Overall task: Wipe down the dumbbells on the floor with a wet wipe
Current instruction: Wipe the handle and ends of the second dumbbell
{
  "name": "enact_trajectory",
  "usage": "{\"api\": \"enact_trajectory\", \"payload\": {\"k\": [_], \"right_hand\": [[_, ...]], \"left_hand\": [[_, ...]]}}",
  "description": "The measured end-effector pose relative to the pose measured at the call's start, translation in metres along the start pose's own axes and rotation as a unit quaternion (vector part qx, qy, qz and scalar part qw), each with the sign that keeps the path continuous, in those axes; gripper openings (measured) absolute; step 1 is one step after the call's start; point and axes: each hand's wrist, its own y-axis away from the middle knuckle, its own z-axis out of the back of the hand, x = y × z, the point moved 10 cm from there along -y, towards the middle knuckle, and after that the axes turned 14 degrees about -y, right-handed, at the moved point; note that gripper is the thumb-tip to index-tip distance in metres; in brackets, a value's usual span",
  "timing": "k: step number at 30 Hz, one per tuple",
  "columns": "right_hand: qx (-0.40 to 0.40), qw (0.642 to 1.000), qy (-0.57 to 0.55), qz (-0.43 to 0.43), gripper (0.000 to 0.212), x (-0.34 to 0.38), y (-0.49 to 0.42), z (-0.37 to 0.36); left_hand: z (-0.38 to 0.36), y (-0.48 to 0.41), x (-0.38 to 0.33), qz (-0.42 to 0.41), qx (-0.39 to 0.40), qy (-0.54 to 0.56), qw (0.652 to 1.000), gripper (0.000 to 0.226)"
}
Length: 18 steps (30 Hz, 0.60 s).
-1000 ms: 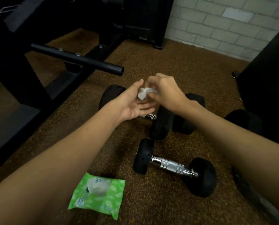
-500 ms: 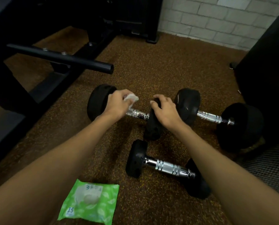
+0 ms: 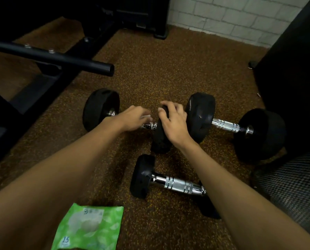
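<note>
Three black dumbbells with chrome handles lie on the speckled brown floor. My left hand (image 3: 134, 118) is wrapped over the handle of the far left dumbbell (image 3: 101, 109), holding a white wet wipe (image 3: 147, 116) of which only a sliver shows under the fingers. My right hand (image 3: 174, 123) grips the top of that dumbbell's right head (image 3: 159, 139). A second dumbbell (image 3: 226, 125) lies to the right. The nearest dumbbell (image 3: 174, 184) lies below my hands, its right head partly hidden by my right forearm.
A green wet-wipe pack (image 3: 89, 228) lies on the floor at the bottom left. A black bench frame with a round bar (image 3: 60, 59) stands at the left. Black equipment (image 3: 293, 69) fills the right side, a mesh surface (image 3: 295, 184) below it. A white brick wall (image 3: 231, 17) is behind.
My hands came down from mid-air onto the left dumbbell. The left hand with the wipe slid right along the handle and now covers the wipe almost fully; the right hand stays on the head.
</note>
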Motion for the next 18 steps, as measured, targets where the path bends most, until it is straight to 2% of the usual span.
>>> {"api": "enact_trajectory", "payload": {"k": [4, 8, 10, 13, 16, 18], "right_hand": [[-0.011, 1.000, 0.002, 0.003, 0.036, 0.001, 0.003, 0.000], [-0.016, 1.000, 0.010, 0.015, 0.036, 0.005, 0.008, 0.000], [-0.015, 0.999, 0.014, 0.026, 0.035, 0.008, 0.010, 0.000], [-0.014, 0.999, 0.008, 0.032, 0.035, 0.011, 0.012, 0.002], [-0.013, 1.000, 0.006, 0.027, 0.035, 0.012, 0.014, 0.002], [-0.016, 1.000, 0.005, 0.027, 0.035, 0.011, 0.014, 0.002]], "left_hand": [[0.011, 0.002, 0.027, 0.051, -0.047, 0.008, 0.998, 0.018], [0.013, -0.003, 0.026, 0.104, -0.085, -0.011, 0.991, 0.024], [0.007, -0.006, 0.015, 0.093, -0.077, 0.008, 0.993, 0.023], [0.000, -0.006, -0.001, 0.028, -0.027, 0.039, 0.998, 0.023], [-0.006, -0.002, 0.005, 0.016, 0.053, -0.013, 0.998, 0.036], [-0.004, -0.003, 0.014, 0.023, 0.054, -0.045, 0.997, 0.037]]}}
